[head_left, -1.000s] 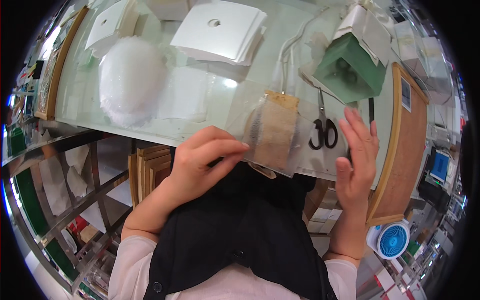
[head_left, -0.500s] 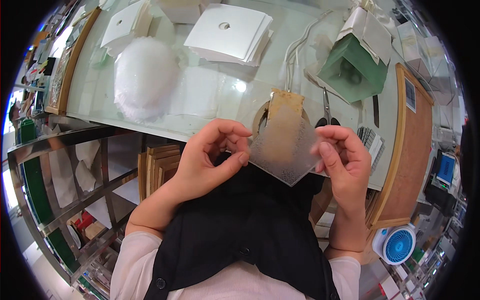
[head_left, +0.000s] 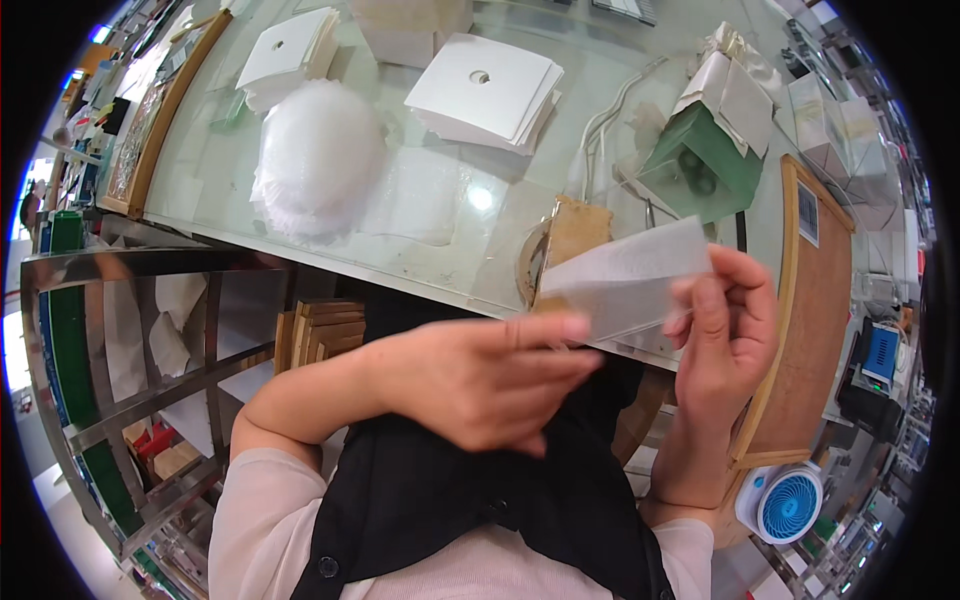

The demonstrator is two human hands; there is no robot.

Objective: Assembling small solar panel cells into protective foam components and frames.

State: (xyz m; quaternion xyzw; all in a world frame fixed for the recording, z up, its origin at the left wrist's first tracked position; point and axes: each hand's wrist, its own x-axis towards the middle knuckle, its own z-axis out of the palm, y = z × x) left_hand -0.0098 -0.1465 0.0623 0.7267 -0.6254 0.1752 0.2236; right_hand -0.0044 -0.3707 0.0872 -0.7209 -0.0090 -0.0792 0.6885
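Observation:
A clear, frosted-looking square pane (head_left: 645,275) is held tilted over the table's front edge. A paler band runs across its upper part, and I cannot tell whether this is a separate layer. My right hand (head_left: 728,310) is closed on its right corner, thumb against the fingers. My left hand (head_left: 500,375) reaches across from the left, palm side down, its thumb and fingers pointing right at the pane's lower left corner. Motion blurs these fingertips, so whether they grip the corner is unclear. Behind the pane lies a yellowish stained block (head_left: 580,228) with white cables (head_left: 600,125) running behind it.
A bubble-wrap bundle (head_left: 318,160) and a stack of white sheets (head_left: 485,92) occupy the glass-topped table (head_left: 370,268). Green glass panes (head_left: 705,165) stand at the back right. Wood-framed boards (head_left: 800,330) lean at the right, above a blue fan (head_left: 788,505). A metal rack (head_left: 130,410) stands left.
The pane has swung up to the right and tilted, with my right hand moving right. My left hand has turned palm side down and moved right, beneath the pane's lower left corner.

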